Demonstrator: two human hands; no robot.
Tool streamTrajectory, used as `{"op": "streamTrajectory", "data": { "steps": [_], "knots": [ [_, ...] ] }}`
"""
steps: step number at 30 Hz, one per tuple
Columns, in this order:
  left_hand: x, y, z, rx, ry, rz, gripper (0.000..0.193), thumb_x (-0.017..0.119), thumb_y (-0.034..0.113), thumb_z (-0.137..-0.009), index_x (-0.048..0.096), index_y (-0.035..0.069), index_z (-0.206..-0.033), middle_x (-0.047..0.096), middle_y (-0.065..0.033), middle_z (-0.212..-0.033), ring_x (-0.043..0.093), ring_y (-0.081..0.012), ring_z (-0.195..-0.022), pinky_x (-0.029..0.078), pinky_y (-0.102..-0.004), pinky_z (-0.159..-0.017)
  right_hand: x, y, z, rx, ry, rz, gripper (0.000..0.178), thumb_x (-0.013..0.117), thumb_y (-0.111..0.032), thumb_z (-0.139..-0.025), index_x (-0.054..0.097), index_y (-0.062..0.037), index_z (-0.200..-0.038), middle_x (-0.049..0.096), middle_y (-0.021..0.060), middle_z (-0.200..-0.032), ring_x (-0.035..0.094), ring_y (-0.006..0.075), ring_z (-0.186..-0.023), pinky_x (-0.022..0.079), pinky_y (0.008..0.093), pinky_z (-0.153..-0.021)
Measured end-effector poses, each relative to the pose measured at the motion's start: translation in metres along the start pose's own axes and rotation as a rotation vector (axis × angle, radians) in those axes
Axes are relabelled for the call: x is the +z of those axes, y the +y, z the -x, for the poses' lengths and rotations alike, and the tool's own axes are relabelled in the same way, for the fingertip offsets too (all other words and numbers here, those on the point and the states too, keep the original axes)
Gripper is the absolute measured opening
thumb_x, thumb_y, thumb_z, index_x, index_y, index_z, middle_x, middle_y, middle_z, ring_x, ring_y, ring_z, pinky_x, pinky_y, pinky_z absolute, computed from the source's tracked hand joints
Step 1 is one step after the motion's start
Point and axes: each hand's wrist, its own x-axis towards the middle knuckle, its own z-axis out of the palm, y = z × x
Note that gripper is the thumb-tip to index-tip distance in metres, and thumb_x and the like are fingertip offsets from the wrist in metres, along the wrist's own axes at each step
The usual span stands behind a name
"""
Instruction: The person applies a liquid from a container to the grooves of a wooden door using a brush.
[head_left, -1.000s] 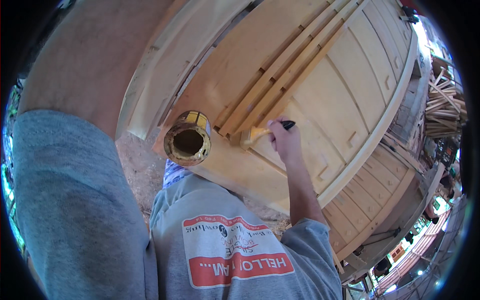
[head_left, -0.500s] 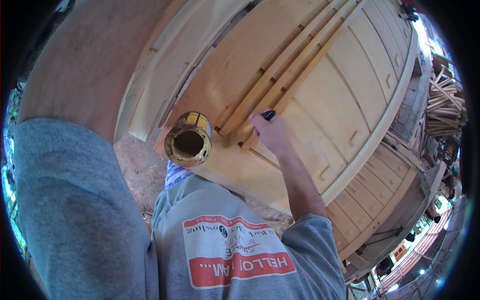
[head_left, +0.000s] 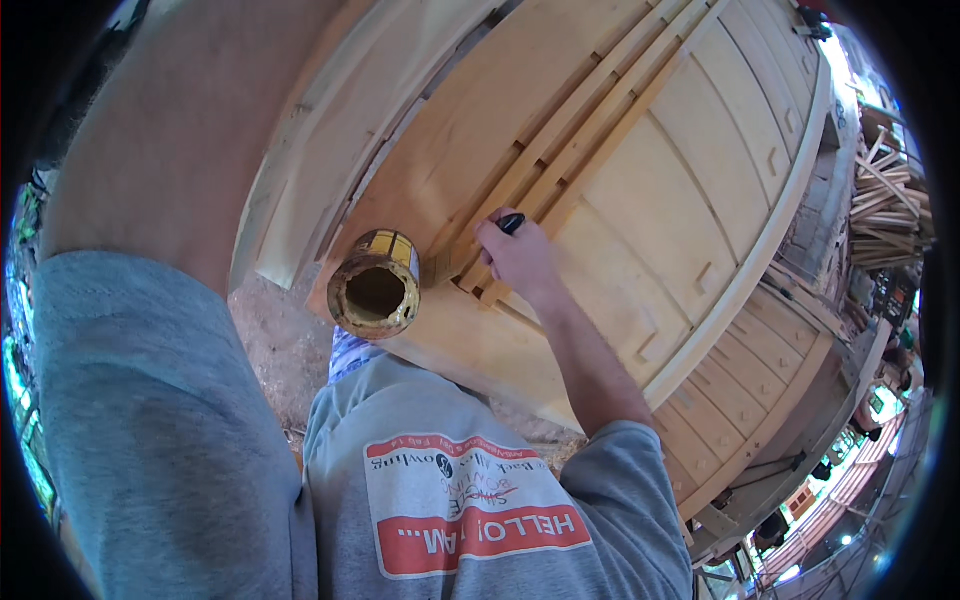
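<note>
My right hand (head_left: 515, 255) is closed round a paintbrush, whose black handle end (head_left: 511, 223) sticks out above the fist. What looks like its broad, flat bristle end (head_left: 440, 264) points left, close to the ends of the long wooden strips (head_left: 545, 168). These raised strips run along a large pale wooden panel (head_left: 630, 240). Just left of the brush stands an open tin can (head_left: 375, 292) with a yellow label and a crusted, drip-streaked rim; its inside is dark. My left arm (head_left: 170, 140) stretches up across the upper left, its hand out of view.
Pale planks (head_left: 330, 130) lie beside the panel on the left, with dusty ground (head_left: 275, 335) below. On the right is another ribbed wooden panel (head_left: 745, 400). A pile of wooden sticks (head_left: 885, 210) lies at the far right.
My right hand has moved a little left with the paintbrush, bringing it closer to the can. My left arm has barely shifted.
</note>
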Motion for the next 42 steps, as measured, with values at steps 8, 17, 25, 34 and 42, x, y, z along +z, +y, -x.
{"op": "streamTrajectory", "data": {
  "steps": [8, 17, 25, 34, 42],
  "knots": [
    [-0.005, 0.003, 0.003, -0.024, -0.057, 0.031, 0.053, 0.068, 0.038, -0.083, 0.067, 0.008, -0.127, 0.057, -0.023, -0.14, 0.05, -0.0396, -0.137, 0.036, -0.0579, -0.114, -0.056, 0.011, -0.04, -0.429, 0.384, -0.531, 0.01, 0.068, -0.015, -0.101, 0.065, -0.0063, -0.097, 0.064, 0.0028, -0.073, 0.055, 0.0089, -0.056, 0.044, 0.0261, -0.049],
    [-0.007, 0.005, 0.002, -0.022, -0.061, -0.01, 0.052, 0.067, 0.041, -0.086, 0.067, 0.008, -0.127, 0.057, -0.0222, -0.14, 0.051, -0.0375, -0.135, 0.038, -0.0556, -0.112, 0.006, 0.052, 0.011, -0.617, 0.307, -0.181, 0.012, 0.073, -0.008, -0.094, 0.066, -0.0024, -0.087, 0.062, -0.0003, -0.072, 0.058, 0.0075, -0.069, 0.05, 0.028, -0.063],
    [-0.004, -0.001, 0.002, -0.015, -0.049, 0.008, 0.051, 0.066, 0.04, -0.087, 0.068, 0.008, -0.128, 0.057, -0.0215, -0.139, 0.05, -0.0367, -0.135, 0.037, -0.0551, -0.112, -0.064, 0.006, -0.019, -0.765, 0.689, -0.206, 0.01, 0.071, -0.011, -0.1, 0.066, -0.002, -0.098, 0.063, -0.0007, -0.072, 0.055, 0.0051, -0.065, 0.046, 0.0228, -0.058],
    [-0.008, 0.006, 0.001, -0.001, -0.056, 0.04, 0.056, 0.066, 0.043, -0.086, 0.067, 0.007, -0.129, 0.056, -0.0219, -0.14, 0.048, -0.037, -0.137, 0.034, -0.0552, -0.114, -0.062, 0.037, -0.018, -0.712, 0.608, 0.022, 0.011, 0.072, -0.012, -0.097, 0.068, -0.0036, -0.092, 0.062, 0.0006, -0.071, 0.054, 0.005, -0.064, 0.047, 0.026, -0.059],
    [-0.004, 0.0, 0.001, -0.027, -0.043, 0.03, 0.056, 0.066, 0.042, -0.085, 0.066, 0.008, -0.129, 0.056, -0.0222, -0.139, 0.047, -0.0372, -0.137, 0.034, -0.0559, -0.114, -0.036, 0.041, 0.012, -0.699, 0.48, 0.085, 0.015, 0.073, -0.017, -0.096, 0.068, -0.0037, -0.09, 0.065, 0.002, -0.072, 0.059, 0.0078, -0.065, 0.051, 0.0277, -0.061]
  ]
}}
